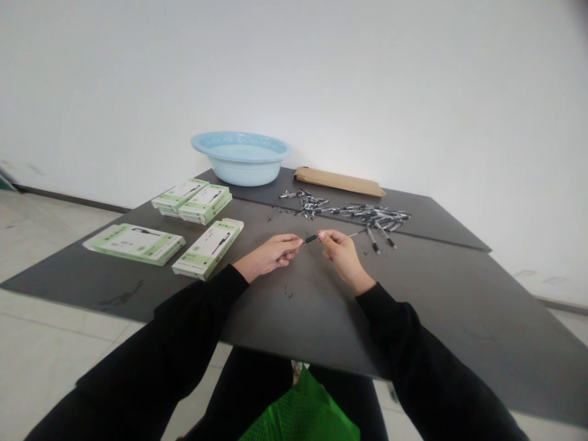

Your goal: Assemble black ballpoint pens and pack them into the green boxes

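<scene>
Between my two hands, above the dark table, is a slim pen [311, 239] with a black grip section. My left hand [274, 252] is closed around one end of it, hiding that part. The fingertips of my right hand [339, 250] pinch its other end; whether they hold a separate part there is too small to tell. Just beyond my right hand lies a loose heap of clear-and-black pen parts [372, 215]. Smaller dark and clear pieces [309, 203] are scattered left of that heap.
Green-and-white pen boxes lie on the left: a flat one [138, 243], one with its end flap open [210, 248], and stacks [202, 202] behind. At the back stand a light blue basin [245, 168] and a long brown cardboard piece [339, 180] near the wall. The table [303, 318] has a seam.
</scene>
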{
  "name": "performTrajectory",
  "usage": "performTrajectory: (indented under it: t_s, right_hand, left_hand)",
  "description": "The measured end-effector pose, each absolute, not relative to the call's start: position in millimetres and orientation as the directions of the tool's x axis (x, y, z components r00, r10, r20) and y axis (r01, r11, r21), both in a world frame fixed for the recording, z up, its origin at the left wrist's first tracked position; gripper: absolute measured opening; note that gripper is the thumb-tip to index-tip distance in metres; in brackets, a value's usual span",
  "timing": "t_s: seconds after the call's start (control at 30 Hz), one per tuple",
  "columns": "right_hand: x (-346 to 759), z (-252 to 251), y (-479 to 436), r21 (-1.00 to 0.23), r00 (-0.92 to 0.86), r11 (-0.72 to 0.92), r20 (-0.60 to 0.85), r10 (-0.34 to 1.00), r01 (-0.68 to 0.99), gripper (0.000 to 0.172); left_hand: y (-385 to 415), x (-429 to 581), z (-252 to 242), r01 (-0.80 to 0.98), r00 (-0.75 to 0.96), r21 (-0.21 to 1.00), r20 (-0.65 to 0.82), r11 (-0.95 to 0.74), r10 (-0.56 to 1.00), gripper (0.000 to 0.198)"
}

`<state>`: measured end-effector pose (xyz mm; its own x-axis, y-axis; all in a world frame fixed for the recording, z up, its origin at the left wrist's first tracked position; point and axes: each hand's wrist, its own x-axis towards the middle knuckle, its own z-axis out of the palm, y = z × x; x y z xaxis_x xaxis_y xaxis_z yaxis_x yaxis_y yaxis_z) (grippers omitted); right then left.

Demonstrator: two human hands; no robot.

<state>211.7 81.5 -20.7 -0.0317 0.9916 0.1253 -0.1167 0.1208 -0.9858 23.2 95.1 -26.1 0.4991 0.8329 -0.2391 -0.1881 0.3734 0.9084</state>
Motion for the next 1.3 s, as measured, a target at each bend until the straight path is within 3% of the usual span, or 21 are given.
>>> performTrajectory:
  t_s: [0.13,0.33,0.5,0.63,0.9,1.03,1.13,1.3]
  right_hand:
    - [211.4,-21.3,81.6,-0.986,-0.034,0.114,0.118,0.992,-0.118,0.042]
    - [212.7,-21.9,81.5,-0.984,-0.028,0.116,0.121,0.992,-0.136,0.040]
    - [213.9,-23.0,82.3,-0.981,-0.041,0.114,0.122,0.992,-0.159,0.036]
    - [214.1,-23.1,82.6,-0.981,-0.045,0.118,0.126,0.991,-0.151,0.035]
    - [215.0,-24.0,83.2,-0.983,-0.019,0.137,0.140,0.990,-0.118,0.036]
    - [217.9,-24.6,86.8,-0.985,-0.041,0.101,0.108,0.993,-0.140,0.031]
    - [227.1,-23.3,93.7,-0.967,-0.097,0.009,0.034,0.995,-0.253,0.027]
    - [247.9,-17.6,104.5,-0.960,-0.068,0.007,0.027,0.997,-0.281,0.044]
  left_hand:
    - [96.9,20.6,-27.2,-0.160,0.629,0.837,-0.322,0.523,0.708,0.029]
    - [96.2,19.7,-26.0,-0.191,0.507,0.909,-0.232,0.370,0.830,0.019]
    - [95.8,19.2,-23.7,-0.187,0.603,0.840,-0.311,0.510,0.735,0.025]
    - [94.5,21.0,-25.4,-0.164,0.527,0.916,-0.233,0.367,0.817,0.017]
    - [89.3,24.5,-21.4,-0.055,0.416,0.991,-0.086,0.119,0.905,0.030]
    - [91.5,23.6,-23.3,-0.089,0.424,0.980,-0.122,0.176,0.897,0.028]
    - [96.0,18.5,-24.2,-0.152,0.435,0.959,-0.153,0.240,0.887,0.028]
    - [96.5,12.3,-21.1,-0.160,0.497,0.955,-0.142,0.251,0.856,0.027]
